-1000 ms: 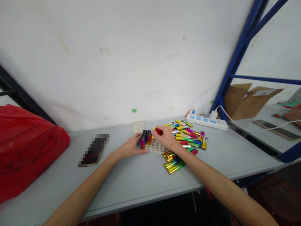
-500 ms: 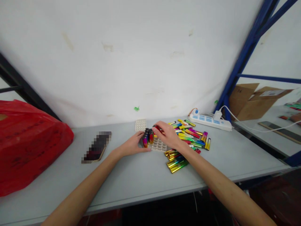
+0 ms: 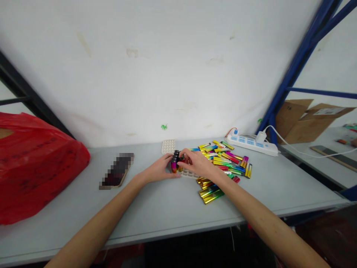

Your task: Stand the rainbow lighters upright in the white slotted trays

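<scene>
Several shiny coloured lighters with black tops [image 3: 174,165] stand upright at the left of a pale tray with round pockets [image 3: 189,174]. My left hand [image 3: 159,169] curves round the left side of these lighters, its thumb along the tray's near edge and its fingers behind. Over the tray, my right hand [image 3: 194,162] pinches a red lighter, mostly hidden by the fingers, close beside the standing ones. A loose pile of metallic lighters [image 3: 223,160] lies just right of the tray, partly under my right forearm.
A second pocketed tray [image 3: 168,146] lies near the wall. On the left are a phone [image 3: 118,171] and a red plastic bag [image 3: 41,163]. A white power strip [image 3: 251,144], a blue post [image 3: 292,70] and a cardboard box [image 3: 304,119] are at the right.
My right hand has lowered the red lighter toward the tray, next to the standing lighters. My left hand stays beside them. The whole view has shifted slightly.
</scene>
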### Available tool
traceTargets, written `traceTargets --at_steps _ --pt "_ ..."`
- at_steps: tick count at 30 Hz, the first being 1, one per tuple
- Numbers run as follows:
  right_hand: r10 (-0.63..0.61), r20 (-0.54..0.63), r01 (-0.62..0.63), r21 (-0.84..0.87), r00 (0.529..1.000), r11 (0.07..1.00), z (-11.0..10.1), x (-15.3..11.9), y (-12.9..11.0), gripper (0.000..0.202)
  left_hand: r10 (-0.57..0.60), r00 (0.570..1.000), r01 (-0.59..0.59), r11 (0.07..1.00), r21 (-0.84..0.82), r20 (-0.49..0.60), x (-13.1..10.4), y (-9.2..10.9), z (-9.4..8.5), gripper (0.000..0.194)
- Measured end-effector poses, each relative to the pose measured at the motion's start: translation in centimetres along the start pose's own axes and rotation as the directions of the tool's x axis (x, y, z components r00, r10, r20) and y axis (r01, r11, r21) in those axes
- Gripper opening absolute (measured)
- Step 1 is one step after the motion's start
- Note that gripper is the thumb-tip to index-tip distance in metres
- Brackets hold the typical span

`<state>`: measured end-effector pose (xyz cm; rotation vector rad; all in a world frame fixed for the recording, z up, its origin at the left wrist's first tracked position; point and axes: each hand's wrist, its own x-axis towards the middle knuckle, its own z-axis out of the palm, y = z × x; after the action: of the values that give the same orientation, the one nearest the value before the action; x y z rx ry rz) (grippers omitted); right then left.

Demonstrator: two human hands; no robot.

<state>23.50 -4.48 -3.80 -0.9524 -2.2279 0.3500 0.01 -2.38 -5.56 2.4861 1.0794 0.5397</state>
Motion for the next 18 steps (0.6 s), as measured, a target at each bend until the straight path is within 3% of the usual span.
traceTargets --at_steps 12,15,18 --pt "0.039 0.05 -0.035 -0.071 0.998 0.997 0.0 -0.1 -0.4 0.028 0.031 0.999 -0.031 0.999 -0.029 -0.017 0.1 -0.6 0.3 0.074" --pt "0.05 0.019 -0.05 -0.012 0.999 0.999 -0.2 0.0 -0.4 0.034 0.013 1.0 -0.013 1.0 -0.026 -0.018 0.1 -0.5 0.3 0.074" --pt "0.065 -0.067 -0.067 -0.021 0.996 0.998 -1.2 0.1 0.3 0.026 0.006 0.999 -0.007 1.0 -0.026 -0.031 0.1 -0.4 0.2 0.081"
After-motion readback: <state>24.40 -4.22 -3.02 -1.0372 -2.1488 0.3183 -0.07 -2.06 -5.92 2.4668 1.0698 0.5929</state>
